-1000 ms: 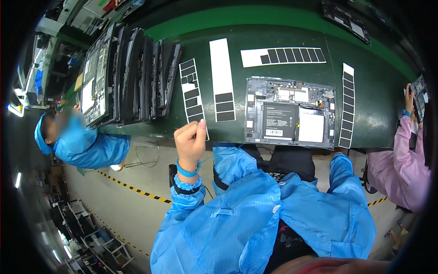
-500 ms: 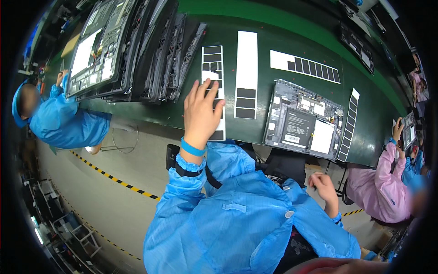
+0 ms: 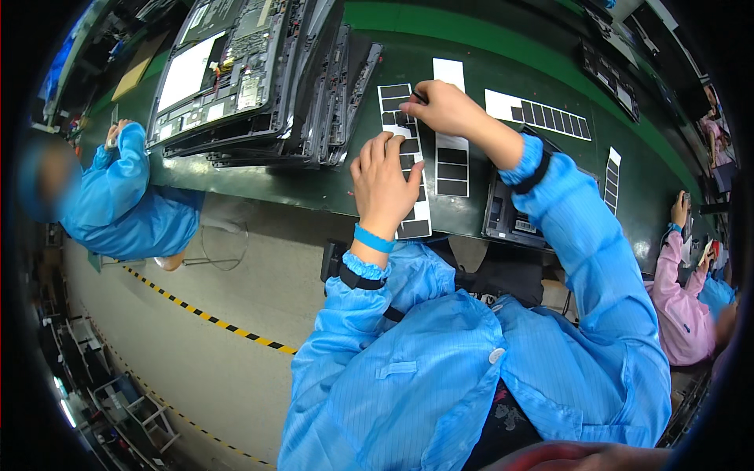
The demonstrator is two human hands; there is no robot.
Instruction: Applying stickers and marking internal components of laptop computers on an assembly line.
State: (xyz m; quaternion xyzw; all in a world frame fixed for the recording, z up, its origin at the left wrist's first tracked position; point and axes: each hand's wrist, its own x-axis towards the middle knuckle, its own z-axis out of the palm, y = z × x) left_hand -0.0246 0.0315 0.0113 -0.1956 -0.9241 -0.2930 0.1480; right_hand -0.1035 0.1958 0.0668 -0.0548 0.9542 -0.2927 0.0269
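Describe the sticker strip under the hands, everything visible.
The sticker strip is a long white backing sheet carrying a column of black rectangular pads, lying flat on the green bench and reaching its near edge. The left hand rests flat on its middle; the right hand pinches at a pad near its far end.

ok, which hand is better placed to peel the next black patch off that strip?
Right, probably. The right hand is pinched at a black patch near the top of the white backing strip. The left hand lies flat on the strip lower down, steadying it.
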